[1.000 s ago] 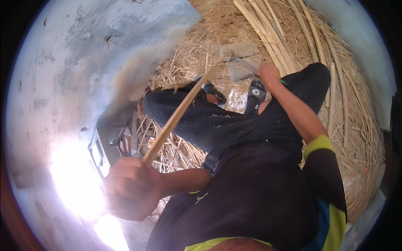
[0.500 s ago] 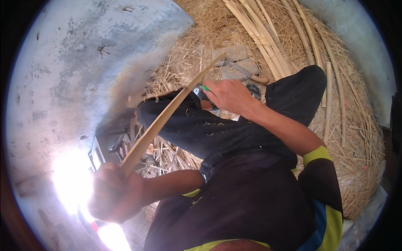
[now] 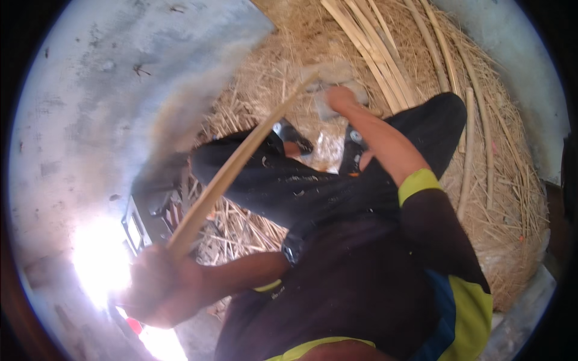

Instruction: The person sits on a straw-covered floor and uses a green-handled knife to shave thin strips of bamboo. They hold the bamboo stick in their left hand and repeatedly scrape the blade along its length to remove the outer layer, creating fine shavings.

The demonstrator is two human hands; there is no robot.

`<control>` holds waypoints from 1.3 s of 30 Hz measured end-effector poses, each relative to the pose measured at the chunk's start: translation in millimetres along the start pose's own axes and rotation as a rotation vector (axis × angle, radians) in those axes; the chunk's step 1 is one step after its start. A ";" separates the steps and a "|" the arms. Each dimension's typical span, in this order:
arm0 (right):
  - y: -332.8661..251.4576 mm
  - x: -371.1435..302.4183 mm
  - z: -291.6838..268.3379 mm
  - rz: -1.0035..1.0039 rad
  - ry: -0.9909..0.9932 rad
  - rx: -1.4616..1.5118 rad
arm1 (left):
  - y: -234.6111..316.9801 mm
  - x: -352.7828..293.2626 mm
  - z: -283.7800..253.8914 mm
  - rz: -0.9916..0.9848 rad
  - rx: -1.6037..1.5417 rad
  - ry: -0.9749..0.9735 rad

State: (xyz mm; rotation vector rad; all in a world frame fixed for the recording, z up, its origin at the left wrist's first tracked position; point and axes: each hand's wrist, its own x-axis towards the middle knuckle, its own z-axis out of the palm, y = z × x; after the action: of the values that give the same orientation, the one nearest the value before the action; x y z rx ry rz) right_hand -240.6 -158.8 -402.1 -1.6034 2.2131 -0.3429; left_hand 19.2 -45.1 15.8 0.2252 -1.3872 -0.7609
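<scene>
Left hand clenches a pale strip. Right hand at grey slabs, its grip impossible to tell from here

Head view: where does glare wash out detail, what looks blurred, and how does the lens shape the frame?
In the head view, a glare patch burns out the lower left; beside it, the left hand, gripping a wooden strip, looks hazy; the right hand is soft too; the fisheye lens leaves black corners.

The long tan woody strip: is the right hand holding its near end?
No, the bare left hand grips the near end of the strip.
</scene>
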 end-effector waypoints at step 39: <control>-55.1 -145.9 -123.2 -0.366 0.072 -0.071 | 3.7 -17.0 3.4 0.054 -0.033 0.162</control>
State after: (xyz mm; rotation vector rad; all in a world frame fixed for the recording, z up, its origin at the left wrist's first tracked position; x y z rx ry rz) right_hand -208.3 -41.3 -245.0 -2.0679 1.9938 -0.4319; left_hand 17.5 -31.2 5.0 0.2181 -1.2223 -0.7047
